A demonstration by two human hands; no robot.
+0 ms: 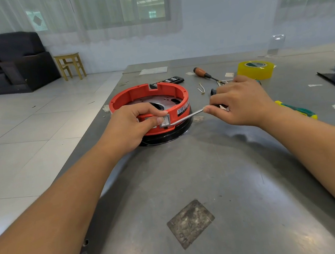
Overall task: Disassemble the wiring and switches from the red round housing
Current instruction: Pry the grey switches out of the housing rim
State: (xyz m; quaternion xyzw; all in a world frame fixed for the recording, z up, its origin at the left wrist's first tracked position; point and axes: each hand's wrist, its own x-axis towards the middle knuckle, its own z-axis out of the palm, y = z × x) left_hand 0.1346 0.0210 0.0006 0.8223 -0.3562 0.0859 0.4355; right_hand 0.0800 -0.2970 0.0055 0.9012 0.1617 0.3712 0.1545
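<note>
The red round housing (139, 93) sits on a black base on the metal table (207, 174), open at the top with a metal plate inside. A grey-framed white rocker switch (165, 121) is set in its near wall. My left hand (130, 126) grips the near rim, thumb pressed on the switch. My right hand (239, 102) holds a screwdriver (188, 116) with a black handle; its metal shaft slants down-left and the tip rests at the switch's lower right edge. No wiring is visible.
Behind my right hand lie a wooden-handled screwdriver (203, 73), a yellow tape roll (255, 69), bent wire clips (201, 88) and a black strip (171, 80). A green-yellow tool (297, 111) lies at right. The table's left edge drops to a tiled floor.
</note>
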